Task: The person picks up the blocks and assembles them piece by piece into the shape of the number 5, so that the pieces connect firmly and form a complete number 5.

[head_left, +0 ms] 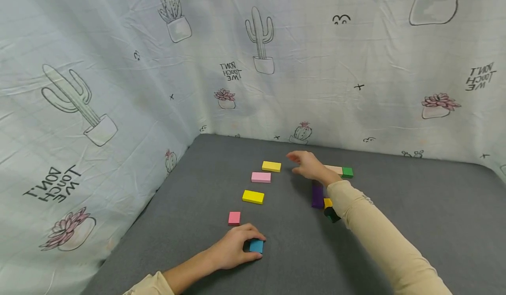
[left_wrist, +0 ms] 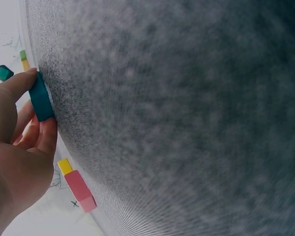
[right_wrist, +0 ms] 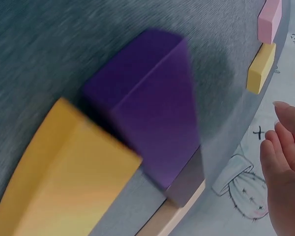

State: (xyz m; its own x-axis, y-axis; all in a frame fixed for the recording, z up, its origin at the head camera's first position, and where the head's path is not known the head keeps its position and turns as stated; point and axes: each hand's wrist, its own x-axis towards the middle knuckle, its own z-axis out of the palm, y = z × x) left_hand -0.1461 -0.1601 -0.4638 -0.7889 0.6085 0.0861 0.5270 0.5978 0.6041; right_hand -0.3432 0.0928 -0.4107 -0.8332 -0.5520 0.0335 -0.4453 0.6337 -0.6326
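My left hand (head_left: 236, 247) pinches a blue block (head_left: 256, 246) between thumb and fingers, down at the dark surface. The same block (left_wrist: 42, 101) looks teal in the left wrist view. Nothing is in my right hand (head_left: 310, 166), which hovers with loosely bent fingers to the right of the far yellow block (head_left: 271, 166). Beneath and beside the right forearm lie a purple block (head_left: 317, 194), an orange-yellow block (right_wrist: 64, 182), a beige block (head_left: 334, 169) and a green block (head_left: 347, 172). The forearm partly hides this group.
On the left a pink block (head_left: 261, 177), another yellow block (head_left: 253, 197) and a reddish-pink block (head_left: 234, 218) form a slanting row with the far yellow one. A dark piece (head_left: 331, 215) lies by the right sleeve. A cactus-print curtain (head_left: 316, 66) borders the grey surface (head_left: 284, 260).
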